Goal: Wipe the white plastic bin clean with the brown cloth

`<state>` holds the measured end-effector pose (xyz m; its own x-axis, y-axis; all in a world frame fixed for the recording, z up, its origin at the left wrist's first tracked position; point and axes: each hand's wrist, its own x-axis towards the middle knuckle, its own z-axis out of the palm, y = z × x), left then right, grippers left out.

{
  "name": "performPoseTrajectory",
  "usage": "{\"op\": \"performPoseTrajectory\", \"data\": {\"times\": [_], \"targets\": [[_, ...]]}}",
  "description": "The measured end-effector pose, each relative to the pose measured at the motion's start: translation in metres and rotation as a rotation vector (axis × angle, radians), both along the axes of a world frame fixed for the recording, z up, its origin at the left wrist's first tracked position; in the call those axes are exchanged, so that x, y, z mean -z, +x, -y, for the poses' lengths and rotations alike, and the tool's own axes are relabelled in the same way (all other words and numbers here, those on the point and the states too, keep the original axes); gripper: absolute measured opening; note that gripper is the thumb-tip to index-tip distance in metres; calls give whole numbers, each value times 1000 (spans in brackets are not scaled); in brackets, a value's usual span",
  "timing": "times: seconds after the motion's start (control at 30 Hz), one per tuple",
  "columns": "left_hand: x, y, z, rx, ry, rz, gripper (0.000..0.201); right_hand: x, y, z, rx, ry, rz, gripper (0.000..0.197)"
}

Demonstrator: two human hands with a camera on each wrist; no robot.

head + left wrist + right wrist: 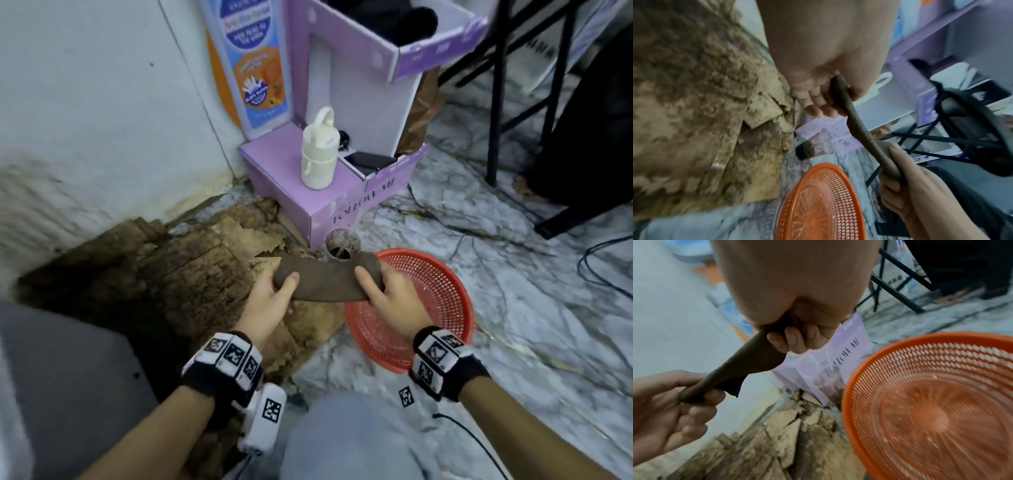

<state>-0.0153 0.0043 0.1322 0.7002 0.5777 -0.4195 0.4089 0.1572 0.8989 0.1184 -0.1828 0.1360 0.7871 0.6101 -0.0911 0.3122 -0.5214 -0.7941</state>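
Head view: the brown cloth [329,281] is held off the floor, stretched as a flat band between both hands. The left hand [270,301] grips its left end, fingers curled over the top edge; the right hand [387,294] grips the right end, thumb on top and fingers wrapped beneath. The red mesh basket [421,308] sits on the marble floor, partly under the right hand and the cloth's right end. A purple box [329,185] with a cream bottle [318,150] on it stands beyond the basket. No white plastic bin can be identified here.

Left wrist view: the fingers [818,105] are clamped round the cloth's edge; the cloth runs taut to the right hand, above the basket's rim.

Right wrist view: the fingers [789,340] are closed on the cloth, a loose corner hanging near the left hand; the basket lies just beside.

Assessment: the cloth is in hand and being readied, seemingly folded or straightened. Wiping has not begun; the whole bin remains to be done.
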Motion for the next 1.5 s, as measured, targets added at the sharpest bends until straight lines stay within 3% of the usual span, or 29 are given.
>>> {"op": "performPoseTrajectory", "data": {"times": [0.1, 0.33, 0.4, 0.63, 0.9, 1.07, 1.23, 1.5], "targets": [[-47, -29, -13, -23, 81, 104, 21, -48, -11, -13, -107, 31, 40, 48], [-142, -125, -21, -222, 85, 259, 17, -155, -70, -44, -425, -15, 167, 29], [-160, -159, -23, -229, 170, 247, 14, -177, -94, -55, -476, -17, 247, 39], [-205, -274, -34, -392, 226, 241, 18, -231, -190, -106, -648, -13, 313, 34], [-212, -374, -49, -566, 207, 244, 11, -239, -289, -151, -775, -116, 187, 26], [-189, -401, -64, -553, 289, 95, 8, -216, -329, -158, -759, -199, 98, 20], [-174, -403, -89, -437, 441, 24, 12, -191, -352, -154, -632, -309, 96, 24], [-175, -381, -125, -154, 694, -87, 14, -177, -404, -134, -388, -313, 42, 28]]}}
